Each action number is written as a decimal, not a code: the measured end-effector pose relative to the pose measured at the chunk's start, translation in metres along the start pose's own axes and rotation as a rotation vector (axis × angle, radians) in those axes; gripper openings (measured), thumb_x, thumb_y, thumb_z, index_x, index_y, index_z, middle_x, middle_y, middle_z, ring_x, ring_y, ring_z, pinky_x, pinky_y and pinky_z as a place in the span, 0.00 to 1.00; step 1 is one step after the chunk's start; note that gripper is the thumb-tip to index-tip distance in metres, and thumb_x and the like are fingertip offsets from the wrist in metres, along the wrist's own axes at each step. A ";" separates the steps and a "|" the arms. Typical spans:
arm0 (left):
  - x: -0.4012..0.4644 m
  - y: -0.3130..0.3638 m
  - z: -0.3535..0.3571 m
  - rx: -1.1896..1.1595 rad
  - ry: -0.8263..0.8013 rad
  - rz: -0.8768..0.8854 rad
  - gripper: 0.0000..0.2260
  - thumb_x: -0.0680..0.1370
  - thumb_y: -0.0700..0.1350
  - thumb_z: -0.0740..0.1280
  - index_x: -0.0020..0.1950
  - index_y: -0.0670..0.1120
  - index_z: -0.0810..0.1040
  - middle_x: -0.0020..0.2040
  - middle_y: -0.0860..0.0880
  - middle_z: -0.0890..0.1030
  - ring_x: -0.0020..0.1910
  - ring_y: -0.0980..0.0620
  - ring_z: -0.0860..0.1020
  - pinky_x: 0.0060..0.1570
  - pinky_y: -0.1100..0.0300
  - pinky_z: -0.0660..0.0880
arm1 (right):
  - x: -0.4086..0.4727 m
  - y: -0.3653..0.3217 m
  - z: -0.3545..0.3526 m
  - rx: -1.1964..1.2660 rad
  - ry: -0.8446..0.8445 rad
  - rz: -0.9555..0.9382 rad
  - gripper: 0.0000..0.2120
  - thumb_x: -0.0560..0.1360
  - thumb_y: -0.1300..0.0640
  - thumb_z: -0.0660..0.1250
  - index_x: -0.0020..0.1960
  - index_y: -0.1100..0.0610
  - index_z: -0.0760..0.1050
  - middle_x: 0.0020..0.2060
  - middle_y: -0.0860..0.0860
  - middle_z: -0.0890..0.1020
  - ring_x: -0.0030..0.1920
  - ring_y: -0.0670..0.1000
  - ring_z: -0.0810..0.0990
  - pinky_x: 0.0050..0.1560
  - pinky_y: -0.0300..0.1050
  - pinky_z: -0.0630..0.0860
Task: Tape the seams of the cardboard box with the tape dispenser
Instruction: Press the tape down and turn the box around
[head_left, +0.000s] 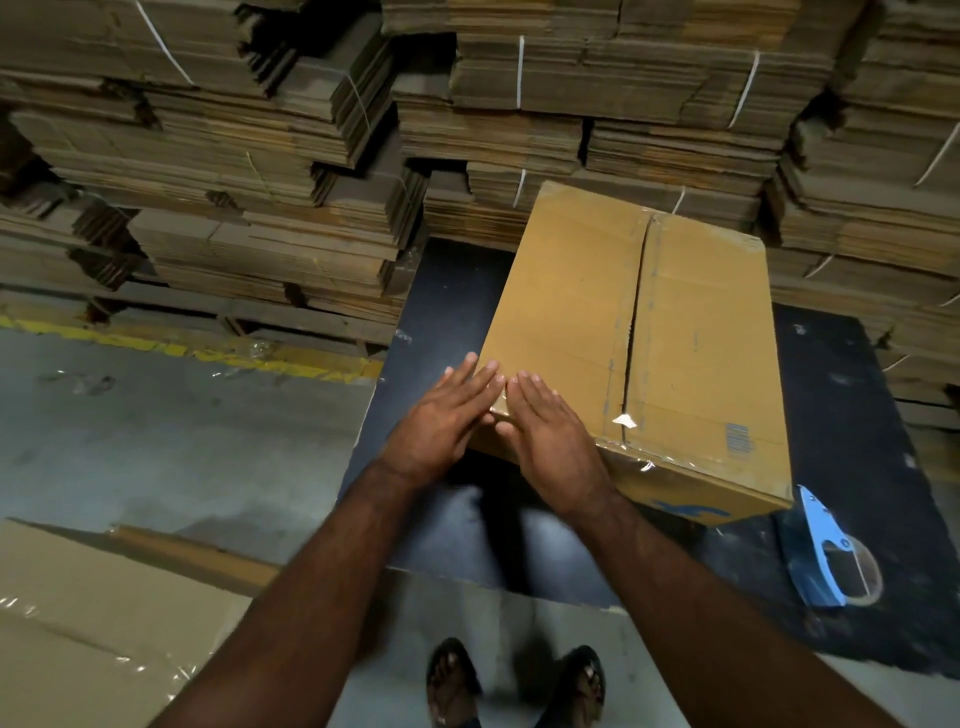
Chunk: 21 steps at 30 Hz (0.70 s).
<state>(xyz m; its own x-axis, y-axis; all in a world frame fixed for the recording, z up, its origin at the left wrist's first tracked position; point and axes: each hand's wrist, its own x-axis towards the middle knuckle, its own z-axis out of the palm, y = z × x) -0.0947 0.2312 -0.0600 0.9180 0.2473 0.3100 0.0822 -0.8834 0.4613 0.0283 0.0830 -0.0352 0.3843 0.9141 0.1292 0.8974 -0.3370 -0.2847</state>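
A brown cardboard box (670, 332) lies closed on a black mat (841, 395), its centre seam running away from me with clear tape along the near edge. Both my hands rest flat on the box's near left corner. My left hand (441, 415) lies over the left edge, fingers together and extended. Right beside it, my right hand (550, 436) presses on the top and the near corner. Neither hand holds anything. A blue tape dispenser (826, 551) with a clear tape roll lies on the mat to the right of the box, apart from both hands.
Tall stacks of flattened cardboard (260, 182) bound with white straps wall in the back and right. Another taped box (93, 623) sits at the lower left on the grey floor. A yellow floor line (197, 351) runs at the left. My sandalled feet (514, 686) stand below.
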 end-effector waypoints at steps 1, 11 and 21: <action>0.002 0.001 -0.002 -0.003 0.002 0.001 0.22 0.83 0.51 0.54 0.75 0.43 0.68 0.76 0.46 0.66 0.77 0.43 0.60 0.74 0.44 0.61 | 0.001 0.001 -0.002 0.018 -0.008 0.005 0.27 0.82 0.47 0.54 0.75 0.62 0.65 0.73 0.59 0.68 0.74 0.57 0.65 0.74 0.56 0.62; 0.015 -0.038 -0.012 0.108 -0.165 0.124 0.35 0.77 0.35 0.68 0.79 0.54 0.58 0.80 0.52 0.56 0.79 0.46 0.56 0.74 0.46 0.61 | 0.004 0.011 0.010 -0.067 0.041 -0.039 0.23 0.81 0.54 0.57 0.74 0.62 0.67 0.72 0.58 0.70 0.73 0.57 0.68 0.73 0.53 0.65; -0.011 0.016 -0.013 0.105 -0.064 0.060 0.27 0.80 0.57 0.60 0.74 0.43 0.69 0.76 0.44 0.67 0.76 0.44 0.62 0.73 0.45 0.63 | -0.030 0.023 -0.007 0.028 0.013 -0.121 0.23 0.81 0.52 0.54 0.73 0.59 0.70 0.71 0.56 0.72 0.72 0.55 0.69 0.71 0.54 0.67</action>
<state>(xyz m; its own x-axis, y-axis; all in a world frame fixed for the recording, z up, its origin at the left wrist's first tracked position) -0.1081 0.2191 -0.0453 0.9450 0.1696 0.2797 0.0632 -0.9336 0.3528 0.0389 0.0464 -0.0390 0.2761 0.9447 0.1768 0.9311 -0.2173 -0.2928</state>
